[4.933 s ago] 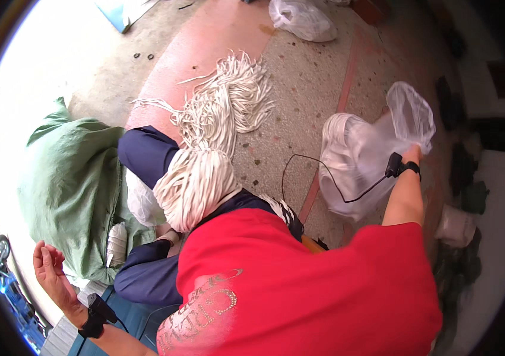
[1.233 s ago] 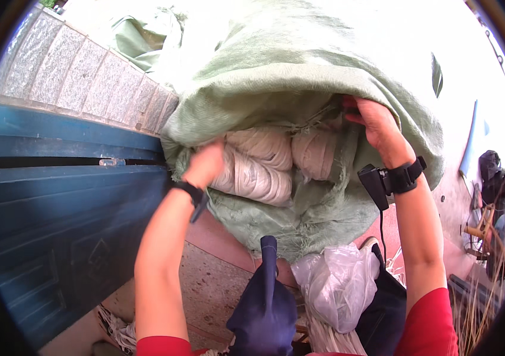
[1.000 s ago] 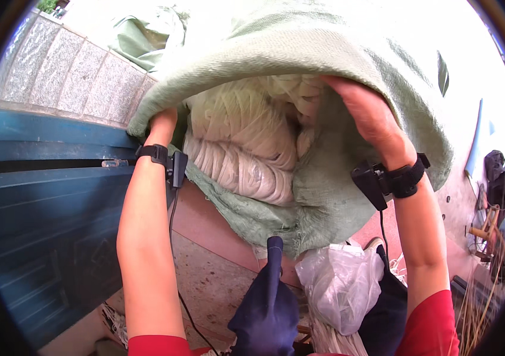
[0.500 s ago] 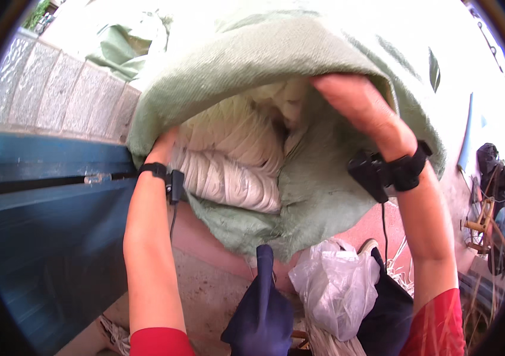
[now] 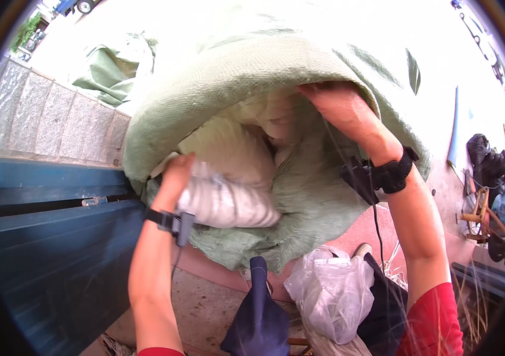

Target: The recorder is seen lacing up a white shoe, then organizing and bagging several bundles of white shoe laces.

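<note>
A large pale green woven sack (image 5: 237,65) lies with its mouth towards me. Inside are plump white bundles of coiled strands; the nearest white bundle (image 5: 231,202) has a shiny, plastic-like wrap and is blurred. At this bundle's left end, my left hand (image 5: 176,175) has its fingers curled on it. My right hand (image 5: 341,110) reaches under the upper right rim of the mouth, its fingers hidden by the sack's fold. Both wrists carry black straps with small devices.
A blue metal panel (image 5: 56,255) stands at left, below a grey tiled ledge (image 5: 50,113). At my feet are a translucent plastic bag (image 5: 332,291) and dark blue cloth (image 5: 258,320). Another green sack (image 5: 107,71) lies at far left. A wooden-framed object (image 5: 478,213) stands at right.
My left hand has come out from the sack's left edge onto the near bundle's end, and that bundle has shifted slightly towards me. My right hand stays under the rim; the view has shifted a little.
</note>
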A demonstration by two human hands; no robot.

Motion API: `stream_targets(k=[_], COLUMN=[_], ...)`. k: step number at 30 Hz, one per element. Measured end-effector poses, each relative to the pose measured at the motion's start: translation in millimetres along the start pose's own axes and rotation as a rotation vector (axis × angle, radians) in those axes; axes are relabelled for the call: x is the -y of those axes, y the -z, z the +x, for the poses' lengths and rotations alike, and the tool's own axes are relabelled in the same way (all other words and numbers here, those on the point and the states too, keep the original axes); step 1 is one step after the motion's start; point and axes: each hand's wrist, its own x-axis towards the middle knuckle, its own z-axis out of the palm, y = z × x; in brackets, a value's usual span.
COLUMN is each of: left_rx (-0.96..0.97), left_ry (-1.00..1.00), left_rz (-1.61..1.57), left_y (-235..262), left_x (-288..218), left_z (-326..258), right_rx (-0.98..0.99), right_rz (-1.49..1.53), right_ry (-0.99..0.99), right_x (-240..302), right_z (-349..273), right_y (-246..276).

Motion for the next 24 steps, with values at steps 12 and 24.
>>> stream_targets(k=[12,24], left_rx=[-0.115,0.338], left_ry=[-0.541,-0.706], left_rz=[0.025,-0.464], left_y=[-102.2,-211.3], left_x=[-161.3,-185.0], left_z=[-135.6,-134.5], right_rx=[0.612,0.727], right_rz=[0.088,-0.264], right_ry=[0.000,0.143], right_x=[50.5,43.1], right_z=[-32.9,-45.9], right_y=[-80.6,-53.6])
